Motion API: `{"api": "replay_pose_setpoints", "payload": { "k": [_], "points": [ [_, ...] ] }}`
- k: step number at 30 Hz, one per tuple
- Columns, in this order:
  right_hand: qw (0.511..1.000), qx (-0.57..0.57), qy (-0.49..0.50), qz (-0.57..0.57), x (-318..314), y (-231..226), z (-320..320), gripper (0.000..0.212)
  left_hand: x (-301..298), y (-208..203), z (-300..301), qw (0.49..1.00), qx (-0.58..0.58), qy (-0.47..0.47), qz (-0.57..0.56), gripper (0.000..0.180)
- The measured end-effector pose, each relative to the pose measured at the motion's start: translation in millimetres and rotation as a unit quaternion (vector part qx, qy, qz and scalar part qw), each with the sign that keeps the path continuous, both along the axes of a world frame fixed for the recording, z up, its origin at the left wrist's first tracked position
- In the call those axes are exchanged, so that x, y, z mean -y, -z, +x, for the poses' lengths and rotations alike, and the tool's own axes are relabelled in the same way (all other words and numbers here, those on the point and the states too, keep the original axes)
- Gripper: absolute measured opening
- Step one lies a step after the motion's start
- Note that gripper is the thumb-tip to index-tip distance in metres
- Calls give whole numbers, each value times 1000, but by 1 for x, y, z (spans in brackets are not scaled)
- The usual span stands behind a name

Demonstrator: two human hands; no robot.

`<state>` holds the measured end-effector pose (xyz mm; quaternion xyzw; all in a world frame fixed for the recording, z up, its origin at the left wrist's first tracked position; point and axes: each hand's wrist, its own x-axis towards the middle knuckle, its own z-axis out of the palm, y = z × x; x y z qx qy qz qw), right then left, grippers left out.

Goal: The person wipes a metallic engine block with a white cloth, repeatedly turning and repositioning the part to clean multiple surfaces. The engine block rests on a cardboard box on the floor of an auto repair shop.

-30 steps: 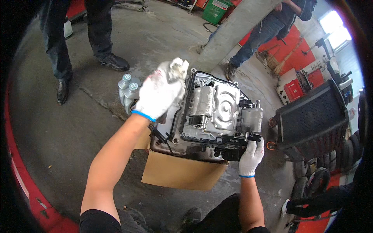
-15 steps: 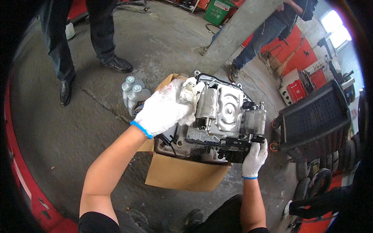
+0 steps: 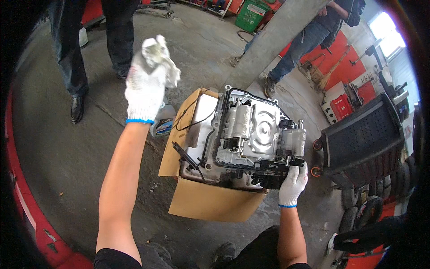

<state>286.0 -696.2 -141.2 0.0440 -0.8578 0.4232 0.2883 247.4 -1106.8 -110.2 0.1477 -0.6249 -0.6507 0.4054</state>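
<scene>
My left hand [image 3: 144,92] is closed around a crumpled rag [image 3: 157,54] above the grey concrete floor [image 3: 67,152]. My right hand [image 3: 293,184] clamps the metal valve body [image 3: 251,134] on the cardboard box [image 3: 215,204], near a black cart [image 3: 365,143].

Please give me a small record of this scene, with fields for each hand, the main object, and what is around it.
left hand: gloved, raised above the floor, closed on a crumpled white rag
right hand: gloved, gripping the lower right edge of the metal assembly
metal assembly: silver and black, resting on an open cardboard box
beside the box: plastic bottles on the concrete floor
right side: black cart
others: people standing at the top
</scene>
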Motion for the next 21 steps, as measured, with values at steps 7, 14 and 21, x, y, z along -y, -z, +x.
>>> {"api": "replay_pose_setpoints", "payload": {
  "k": [7,14,21],
  "points": [
    [999,8,-22,33,-7,3,-1,22,-51,6,-6,946,68,315,46,40],
    [999,17,1,38,-5,-1,2,21,-88,-10,2,940,130,171,-266,40],
    [998,-7,10,67,0,-4,1,21,-87,-1,-5,943,130,192,-240,42]
  ]
}}
